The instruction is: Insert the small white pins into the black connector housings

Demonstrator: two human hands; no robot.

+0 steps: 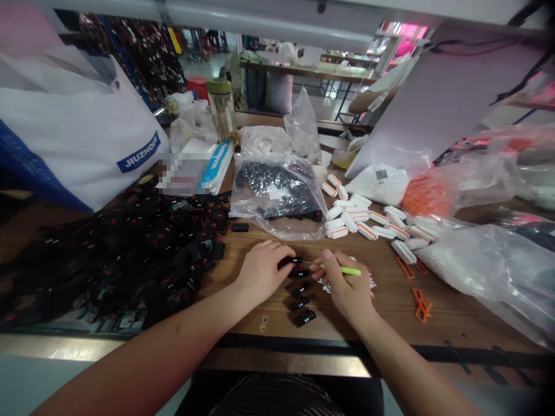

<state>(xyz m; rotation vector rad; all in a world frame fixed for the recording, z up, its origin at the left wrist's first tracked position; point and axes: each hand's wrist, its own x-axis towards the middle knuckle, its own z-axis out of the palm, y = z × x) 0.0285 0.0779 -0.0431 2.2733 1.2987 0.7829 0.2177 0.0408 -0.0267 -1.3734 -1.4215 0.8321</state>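
Fingers of my left hand (263, 270) are closed on a small black plastic connector part (296, 260) at the top of a short column. Below it several similar black connector parts (305, 317) lie in a line toward me, with small white spots on them. My right hand (347, 283) grips a thin tool with a bright green handle (350, 270), like a pick or tweezers; its fine tip points at the part in my left hand. Small white pieces (326, 287) lie scattered under and around my right hand, partly hidden by it.
A big heap of black parts (143, 248) covers the left side. Ahead lies a clear bag of black parts (277, 185). White blocks with orange strips (347, 216), orange frames (420, 306) and plastic bags (489, 266) are on the right. A bottle (223, 110) stands behind.
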